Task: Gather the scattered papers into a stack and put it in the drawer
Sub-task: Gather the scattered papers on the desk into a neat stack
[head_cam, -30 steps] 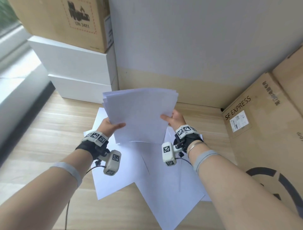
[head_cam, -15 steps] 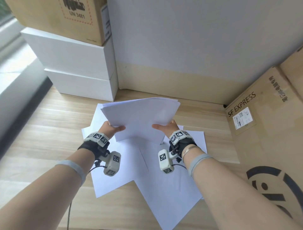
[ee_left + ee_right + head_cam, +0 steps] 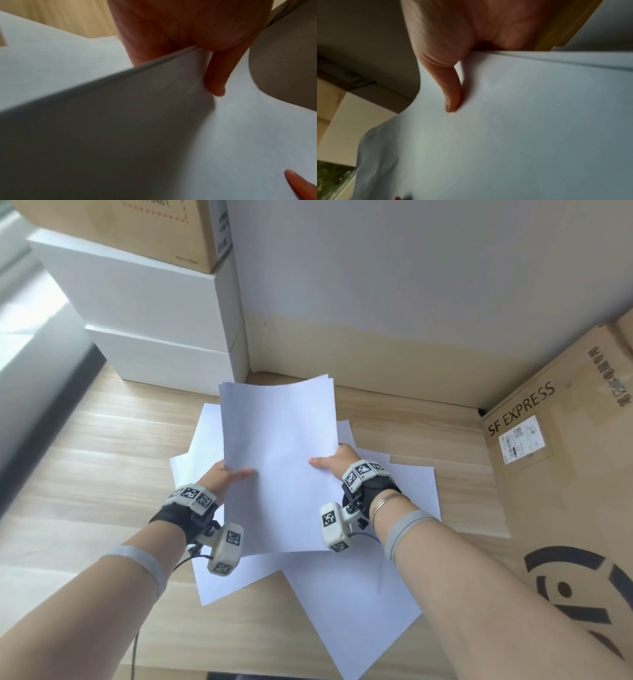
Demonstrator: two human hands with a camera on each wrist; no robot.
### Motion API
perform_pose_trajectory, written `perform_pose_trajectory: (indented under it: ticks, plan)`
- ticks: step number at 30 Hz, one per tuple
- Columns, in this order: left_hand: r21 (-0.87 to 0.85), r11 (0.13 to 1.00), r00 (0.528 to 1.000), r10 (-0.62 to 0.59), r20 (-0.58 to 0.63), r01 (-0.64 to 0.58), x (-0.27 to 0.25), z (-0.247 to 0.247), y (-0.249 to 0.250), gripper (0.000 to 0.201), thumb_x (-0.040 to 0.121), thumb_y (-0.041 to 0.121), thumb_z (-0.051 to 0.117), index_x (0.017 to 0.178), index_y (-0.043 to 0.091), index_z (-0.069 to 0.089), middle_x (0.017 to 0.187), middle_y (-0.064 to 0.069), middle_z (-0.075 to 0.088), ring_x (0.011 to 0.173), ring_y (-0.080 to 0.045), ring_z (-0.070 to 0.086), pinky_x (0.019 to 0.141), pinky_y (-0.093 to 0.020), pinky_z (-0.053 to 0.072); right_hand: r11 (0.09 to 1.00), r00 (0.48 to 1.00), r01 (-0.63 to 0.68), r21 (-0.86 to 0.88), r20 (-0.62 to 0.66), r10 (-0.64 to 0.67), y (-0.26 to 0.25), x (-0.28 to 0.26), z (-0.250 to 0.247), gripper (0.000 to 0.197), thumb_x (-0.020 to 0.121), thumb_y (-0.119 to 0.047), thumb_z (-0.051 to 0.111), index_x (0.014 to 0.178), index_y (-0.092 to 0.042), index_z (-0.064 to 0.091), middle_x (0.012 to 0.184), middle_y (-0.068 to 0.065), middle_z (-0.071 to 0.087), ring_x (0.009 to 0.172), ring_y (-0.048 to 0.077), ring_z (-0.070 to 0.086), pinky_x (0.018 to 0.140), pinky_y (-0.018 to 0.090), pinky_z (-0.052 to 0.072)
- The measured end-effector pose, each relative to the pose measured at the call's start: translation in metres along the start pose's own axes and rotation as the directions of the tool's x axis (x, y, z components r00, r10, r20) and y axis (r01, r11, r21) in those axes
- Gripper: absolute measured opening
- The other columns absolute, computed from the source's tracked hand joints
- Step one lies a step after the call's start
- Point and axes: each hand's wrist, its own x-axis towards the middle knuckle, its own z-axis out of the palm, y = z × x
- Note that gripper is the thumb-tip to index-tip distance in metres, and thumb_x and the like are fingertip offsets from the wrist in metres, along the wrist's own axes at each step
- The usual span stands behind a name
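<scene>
Above the wooden table I hold a stack of white papers (image 3: 279, 460) by its two side edges. My left hand (image 3: 228, 475) pinches the left edge, thumb on top and fingers underneath. My right hand (image 3: 334, 462) pinches the right edge the same way. The left wrist view shows the thumb lying on the stack (image 3: 240, 135); the right wrist view shows the right thumb on the top sheet (image 3: 522, 121). Several loose sheets (image 3: 359, 604) still lie spread on the table under the stack. No drawer is in view.
White boxes (image 3: 147, 313) with a cardboard box (image 3: 144, 227) on top stand at the back left. A large SF EXPRESS carton (image 3: 561, 481) fills the right side. A wall (image 3: 411, 285) closes the back. The bare wooden table (image 3: 85, 474) shows at left.
The stack tipped down toward flat half a second ago, then came back up, with its top end now further from me and its edges more even. Both hands kept their hold.
</scene>
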Motion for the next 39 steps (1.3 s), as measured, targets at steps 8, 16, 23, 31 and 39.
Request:
perform_pose_trajectory:
  ticks: [8, 16, 23, 31, 39]
  plan:
    - [-0.125, 0.991, 0.991, -0.056, -0.124, 0.041, -0.003, -0.043, -0.040, 0.016, 0.088, -0.004, 0.054, 0.100, 0.005, 0.060, 0.065, -0.004, 0.071, 0.064, -0.024, 0.063, 0.073, -0.035, 0.048, 0.996, 0.991, 0.054, 0.072, 0.117, -0.062, -0.005, 0.000, 0.049, 0.035, 0.082, -0.019, 0.070, 0.114, -0.005, 0.063, 0.117, 0.013, 0.066, 0.105, 0.026, 0.063, 0.099, 0.037, 0.047]
    - [-0.173, 0.983, 0.977, -0.089, -0.196, 0.055, -0.016, -0.111, -0.058, 0.016, 0.088, -0.005, 0.052, 0.087, 0.008, 0.060, 0.055, 0.002, 0.071, 0.047, -0.012, 0.067, 0.070, -0.036, 0.051, 0.982, 0.998, 0.068, -0.175, -0.007, -0.070, 0.004, 0.005, 0.086, 0.017, 0.089, -0.016, 0.057, 0.104, -0.011, 0.064, 0.105, 0.007, 0.067, 0.093, 0.022, 0.064, 0.080, 0.023, 0.046]
    - [-0.214, 0.974, 0.967, -0.123, -0.223, 0.074, -0.027, -0.143, -0.078, 0.022, 0.089, -0.004, 0.053, 0.109, 0.002, 0.057, 0.056, 0.002, 0.072, 0.052, -0.015, 0.069, 0.067, -0.036, 0.053, 0.894, 0.999, 0.047, -0.446, -0.001, -0.052, 0.003, 0.003, 0.115, 0.067, 0.072, -0.025, 0.076, 0.129, -0.023, 0.042, 0.131, 0.008, 0.045, 0.122, 0.029, 0.045, 0.102, 0.034, 0.039]
    - [-0.231, 0.970, 0.972, -0.120, -0.202, 0.072, -0.033, -0.150, -0.083, 0.024, 0.089, -0.007, 0.050, 0.109, 0.006, 0.055, 0.056, 0.003, 0.072, 0.049, -0.011, 0.069, 0.047, -0.023, 0.057, 0.859, 0.993, 0.047, -0.510, -0.066, -0.093, 0.010, 0.003, 0.124, 0.072, 0.068, -0.019, 0.080, 0.129, -0.024, 0.041, 0.129, 0.006, 0.040, 0.116, 0.030, 0.045, 0.092, 0.030, 0.041]
    - [-0.212, 0.973, 0.974, -0.129, -0.187, 0.088, -0.029, -0.141, -0.081, 0.017, 0.089, -0.006, 0.050, 0.098, 0.006, 0.059, 0.055, 0.003, 0.072, 0.047, -0.011, 0.068, 0.053, -0.029, 0.057, 0.971, 0.996, 0.038, -0.235, -0.075, -0.057, 0.015, 0.000, 0.110, 0.087, 0.074, -0.011, 0.076, 0.143, -0.028, 0.025, 0.133, 0.008, 0.052, 0.117, 0.029, 0.055, 0.096, 0.033, 0.046]
